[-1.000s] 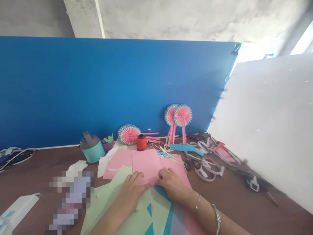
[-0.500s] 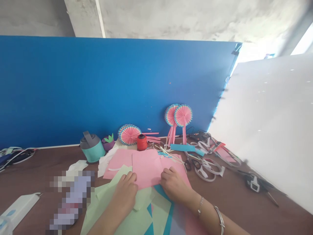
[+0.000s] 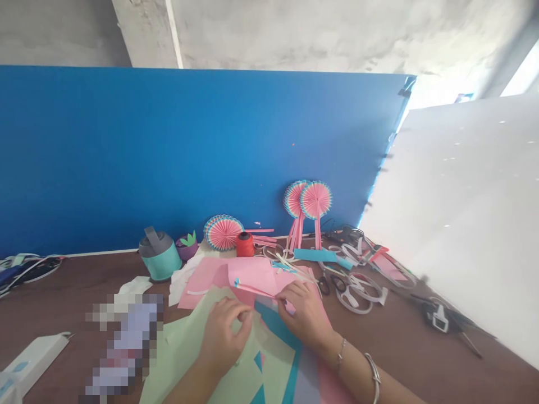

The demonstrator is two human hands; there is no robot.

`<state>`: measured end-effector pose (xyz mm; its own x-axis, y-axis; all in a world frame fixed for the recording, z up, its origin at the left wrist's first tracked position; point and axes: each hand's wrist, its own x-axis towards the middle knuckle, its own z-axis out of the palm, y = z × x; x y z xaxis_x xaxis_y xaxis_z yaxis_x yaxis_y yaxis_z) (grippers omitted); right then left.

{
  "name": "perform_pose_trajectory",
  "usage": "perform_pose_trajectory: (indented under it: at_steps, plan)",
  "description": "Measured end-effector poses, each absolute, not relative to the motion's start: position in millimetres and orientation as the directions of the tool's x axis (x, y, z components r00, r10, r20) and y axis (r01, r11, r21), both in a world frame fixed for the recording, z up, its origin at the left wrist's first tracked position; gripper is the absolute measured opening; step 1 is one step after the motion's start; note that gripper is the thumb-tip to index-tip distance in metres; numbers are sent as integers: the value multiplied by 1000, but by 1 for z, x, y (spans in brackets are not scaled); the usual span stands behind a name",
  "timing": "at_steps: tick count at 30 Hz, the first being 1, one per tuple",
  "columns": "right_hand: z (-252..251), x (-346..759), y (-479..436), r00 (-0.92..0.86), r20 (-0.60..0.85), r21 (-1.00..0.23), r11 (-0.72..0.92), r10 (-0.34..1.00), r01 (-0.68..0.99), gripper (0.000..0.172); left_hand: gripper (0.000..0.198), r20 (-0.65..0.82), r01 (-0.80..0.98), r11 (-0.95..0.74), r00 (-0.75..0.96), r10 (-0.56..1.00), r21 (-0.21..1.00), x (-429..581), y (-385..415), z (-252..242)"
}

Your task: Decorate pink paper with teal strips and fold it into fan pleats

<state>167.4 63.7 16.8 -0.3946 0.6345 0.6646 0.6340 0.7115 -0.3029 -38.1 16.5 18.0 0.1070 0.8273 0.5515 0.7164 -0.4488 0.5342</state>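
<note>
My left hand (image 3: 223,334) curls over a pale green paper sheet (image 3: 197,348), its fingers bent and pinching at the sheet's upper edge. My right hand (image 3: 305,314) pinches the near edge of a pink paper sheet (image 3: 255,275), which is lifted and folded up off the table. Under the pink sheet a blue sheet (image 3: 275,325) shows. More pink, green and blue sheets lie stacked beneath both hands. Bracelets sit on my right wrist.
Behind the papers stand a teal tape dispenser (image 3: 159,258), a red thread spool (image 3: 245,244) and pink paper fans (image 3: 310,201) against a blue board (image 3: 168,151). Scissors (image 3: 330,280) and tape rings (image 3: 357,289) lie to the right. A white board (image 3: 471,213) closes the right side.
The pink sheet lay flat under both hands; now my right hand has lifted its near edge, uncovering blue paper. My left hand has curled its fingers at the green sheet's edge.
</note>
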Motion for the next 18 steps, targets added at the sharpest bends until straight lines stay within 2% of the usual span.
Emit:
perform_pose_trajectory:
  at_steps: [2, 4, 7, 9, 12, 15, 18]
  plan:
    - [19, 165, 58, -436, 691, -255, 759, 577, 599, 14, 25, 417, 616, -346, 31, 908, 708, -32, 19, 12]
    - [19, 162, 54, -515, 693, -163, 806, 504, 569, 14, 33, 293, 553, -221, -45, 955, 803, -27, 23, 5]
    - [18, 157, 50, -626, 662, -39, 853, 412, 520, 16, 45, 215, 575, -81, -169, 962, 814, -24, 26, -5]
    - [18, 156, 49, -660, 643, -14, 868, 388, 497, 17, 48, 269, 629, -66, -233, 935, 774, -27, 26, -8]
    - [20, 157, 49, -630, 662, -58, 866, 405, 496, 17, 37, 514, 750, -189, -225, 828, 634, -37, 23, -4]
    - [21, 162, 47, -523, 749, -91, 844, 407, 528, 24, 27, 800, 876, -366, -37, 599, 315, -48, 19, 9]
    - [21, 166, 43, -416, 863, -18, 842, 285, 539, 31, 32, 845, 919, -393, 184, 502, 33, -48, 16, 18]
